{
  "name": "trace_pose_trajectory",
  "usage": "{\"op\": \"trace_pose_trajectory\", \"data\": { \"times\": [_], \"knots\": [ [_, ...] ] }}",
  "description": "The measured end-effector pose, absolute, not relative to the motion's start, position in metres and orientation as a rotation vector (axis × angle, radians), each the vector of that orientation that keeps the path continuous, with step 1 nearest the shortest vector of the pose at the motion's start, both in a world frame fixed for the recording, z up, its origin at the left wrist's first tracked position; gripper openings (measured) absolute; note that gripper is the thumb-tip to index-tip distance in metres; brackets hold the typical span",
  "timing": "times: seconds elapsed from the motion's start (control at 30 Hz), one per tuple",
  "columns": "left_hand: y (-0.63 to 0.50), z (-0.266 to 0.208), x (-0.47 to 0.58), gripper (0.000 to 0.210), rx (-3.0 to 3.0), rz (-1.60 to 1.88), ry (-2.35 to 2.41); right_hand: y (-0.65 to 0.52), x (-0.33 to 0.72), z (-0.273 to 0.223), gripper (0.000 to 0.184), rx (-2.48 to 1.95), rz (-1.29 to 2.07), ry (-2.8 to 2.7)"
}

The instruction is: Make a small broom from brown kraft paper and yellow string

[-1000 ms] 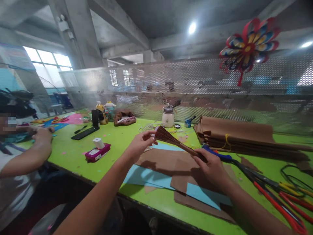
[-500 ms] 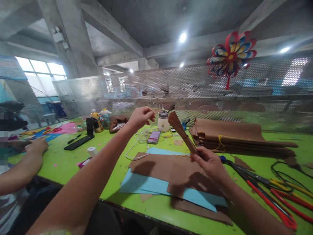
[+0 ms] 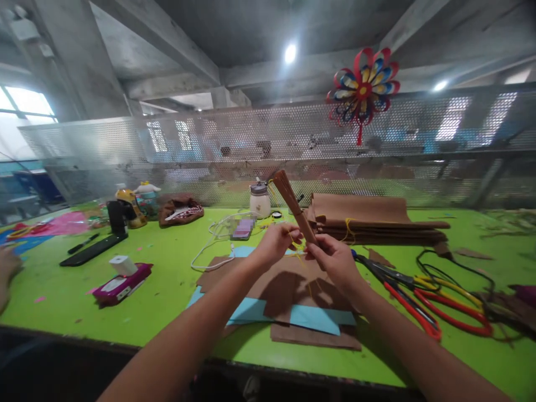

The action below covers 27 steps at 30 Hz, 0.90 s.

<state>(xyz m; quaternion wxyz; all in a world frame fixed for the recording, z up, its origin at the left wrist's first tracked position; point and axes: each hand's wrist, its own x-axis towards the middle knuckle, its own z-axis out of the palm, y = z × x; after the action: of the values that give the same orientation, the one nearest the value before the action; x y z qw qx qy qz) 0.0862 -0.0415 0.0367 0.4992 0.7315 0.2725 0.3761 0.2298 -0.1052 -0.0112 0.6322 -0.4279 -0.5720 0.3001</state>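
My right hand (image 3: 335,258) grips the lower end of a narrow, pleated bundle of folded brown paper (image 3: 288,192), which tilts up to the left. Close beside it, my left hand (image 3: 276,244) is closed in a pinch, with thin yellow string (image 3: 298,245) at its fingertips. Loose string ends dangle between the two hands. Beneath them lie flat brown paper sheets (image 3: 251,279) and light blue paper sheets (image 3: 316,318), partly overlapping.
Scissors with red handles (image 3: 454,312) lie to the right by a black cable. Behind are a stack of folded brown paper (image 3: 360,209), a lidded jar (image 3: 260,202) and a phone (image 3: 243,228). A purple power strip (image 3: 121,285) sits left; a co-worker's hand (image 3: 7,268) shows at the edge.
My left hand has come down and right, from above the table to beside the paper bundle. The view has turned right, and yellow string now shows between my hands.
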Motion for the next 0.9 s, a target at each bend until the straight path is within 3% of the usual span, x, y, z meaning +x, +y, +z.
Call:
{"op": "trace_pose_trajectory", "data": {
  "times": [0.2,0.4,0.53,0.67,0.9],
  "knots": [
    [-0.046,0.033,0.041,0.058,1.421,0.987,0.62,-0.106,0.23,-0.01,0.026,-1.026,0.652,-1.304],
    [-0.048,0.028,0.011,0.033,1.323,1.221,0.878,-0.11,0.226,-0.007,0.028,-0.998,0.707,-1.281],
    [-0.061,0.052,0.014,0.048,1.353,1.172,0.485,-0.112,0.222,-0.005,0.029,-1.022,0.737,-1.266],
    [-0.069,0.07,0.043,0.044,1.345,1.139,0.389,-0.109,0.219,-0.01,0.026,-1.047,0.667,-1.288],
    [-0.056,0.028,0.096,0.049,1.242,1.135,0.641,-0.099,0.215,-0.036,0.019,-1.138,0.533,-1.39]
  ]
}}
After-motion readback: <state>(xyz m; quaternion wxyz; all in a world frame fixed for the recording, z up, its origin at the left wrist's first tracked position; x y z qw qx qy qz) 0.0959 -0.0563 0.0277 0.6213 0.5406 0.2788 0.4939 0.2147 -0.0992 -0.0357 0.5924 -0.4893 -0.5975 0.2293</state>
